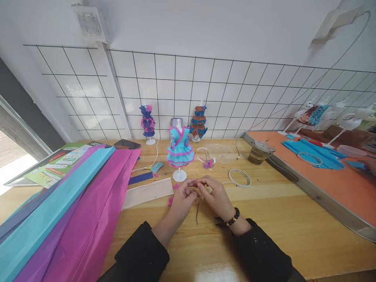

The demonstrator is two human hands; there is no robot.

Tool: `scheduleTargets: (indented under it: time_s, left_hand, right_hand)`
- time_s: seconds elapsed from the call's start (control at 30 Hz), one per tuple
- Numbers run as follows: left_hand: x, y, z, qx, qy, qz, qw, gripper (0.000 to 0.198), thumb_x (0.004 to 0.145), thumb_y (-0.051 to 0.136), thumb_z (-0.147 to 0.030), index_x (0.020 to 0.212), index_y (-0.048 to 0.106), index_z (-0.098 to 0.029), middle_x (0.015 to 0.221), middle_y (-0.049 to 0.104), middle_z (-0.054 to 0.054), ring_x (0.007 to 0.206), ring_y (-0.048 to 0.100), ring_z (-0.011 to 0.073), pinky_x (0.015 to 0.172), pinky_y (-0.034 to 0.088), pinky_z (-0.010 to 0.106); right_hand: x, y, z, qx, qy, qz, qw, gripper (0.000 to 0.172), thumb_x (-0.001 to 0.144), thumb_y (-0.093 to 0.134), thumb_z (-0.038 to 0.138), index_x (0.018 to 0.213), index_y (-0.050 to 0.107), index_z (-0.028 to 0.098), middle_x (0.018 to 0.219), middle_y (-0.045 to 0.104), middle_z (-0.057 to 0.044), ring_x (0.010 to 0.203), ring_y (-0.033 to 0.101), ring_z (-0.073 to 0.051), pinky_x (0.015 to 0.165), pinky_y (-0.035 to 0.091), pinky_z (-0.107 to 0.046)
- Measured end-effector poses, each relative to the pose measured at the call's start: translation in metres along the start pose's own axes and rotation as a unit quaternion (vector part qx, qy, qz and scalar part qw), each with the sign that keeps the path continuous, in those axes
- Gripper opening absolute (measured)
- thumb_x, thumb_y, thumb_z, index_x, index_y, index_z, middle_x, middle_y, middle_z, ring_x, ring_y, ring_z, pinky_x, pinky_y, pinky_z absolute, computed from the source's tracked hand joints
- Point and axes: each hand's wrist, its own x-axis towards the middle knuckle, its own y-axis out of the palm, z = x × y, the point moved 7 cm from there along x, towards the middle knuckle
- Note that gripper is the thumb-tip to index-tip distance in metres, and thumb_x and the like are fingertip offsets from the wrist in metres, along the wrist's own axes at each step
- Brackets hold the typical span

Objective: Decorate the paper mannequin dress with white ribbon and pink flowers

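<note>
Over the wooden table, my left hand [184, 197] and my right hand [214, 195] meet with fingertips pinched together. A thin beige strip [197, 214] is held between them, and one end dangles below my fingers. Whatever lies right at the fingertips is too small to make out. Just beyond my hands stands a doll-sized form on a white stand, wearing a turquoise and pink crepe-paper dress [179, 147]. Pink scraps [170, 201] lie beside my left hand, next to a pale paper strip [148, 194]. A white tape ring [240, 178] lies to the right of my right hand.
Colored paper sheets [73, 207] cover the left side. Two more dressed forms [147, 122] stand by the wall grid. A plastic cup of brown liquid [261, 152] is at the right, before an orange-topped table [317, 176] where another person's hand [371, 166] shows.
</note>
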Motion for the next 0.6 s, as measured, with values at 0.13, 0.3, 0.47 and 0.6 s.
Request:
scheduleTargets:
  time_s: [0.13, 0.3, 0.47, 0.6]
  left_hand:
    - [-0.001, -0.001, 0.0, 0.017, 0.017, 0.0, 1.0, 0.036, 0.065, 0.054, -0.012, 0.1, 0.055, -0.017, 0.092, 0.059, 0.003, 0.064, 0.055, 0.0086, 0.06, 0.042, 0.023]
    - [-0.002, -0.001, -0.002, 0.027, 0.015, -0.013, 0.999, 0.037, 0.063, 0.052, -0.011, 0.099, 0.058, -0.017, 0.088, 0.06, 0.003, 0.063, 0.053, 0.0085, 0.06, 0.041, 0.023]
    - [-0.003, 0.001, -0.003, 0.037, 0.005, -0.01, 0.999, 0.039, 0.063, 0.052, -0.01, 0.102, 0.059, -0.015, 0.062, 0.055, -0.002, 0.061, 0.051, 0.0099, 0.061, 0.04, 0.023]
    - [-0.003, -0.001, -0.003, 0.037, 0.004, -0.019, 0.999, 0.038, 0.063, 0.052, -0.01, 0.1, 0.06, -0.015, 0.064, 0.057, -0.001, 0.061, 0.051, 0.0101, 0.061, 0.039, 0.023]
  right_hand:
    - [0.0, -0.002, -0.003, 0.02, 0.033, -0.017, 0.999, 0.016, 0.083, 0.05, 0.026, 0.08, 0.064, 0.02, 0.078, 0.065, -0.004, 0.073, 0.059, -0.015, 0.066, 0.046, -0.027]
    - [0.0, -0.003, -0.004, 0.052, 0.085, -0.026, 0.995, 0.015, 0.081, 0.053, 0.026, 0.077, 0.066, 0.02, 0.076, 0.067, -0.004, 0.067, 0.058, -0.015, 0.063, 0.045, -0.027]
    - [-0.002, 0.0, -0.012, 0.099, 0.151, -0.028, 0.983, 0.016, 0.078, 0.056, 0.03, 0.074, 0.066, 0.018, 0.073, 0.068, -0.004, 0.066, 0.059, -0.016, 0.063, 0.046, -0.028]
    - [-0.004, 0.003, -0.026, 0.151, 0.198, -0.033, 0.968, 0.02, 0.074, 0.061, 0.036, 0.072, 0.064, 0.017, 0.072, 0.068, -0.005, 0.064, 0.058, -0.016, 0.061, 0.045, -0.029]
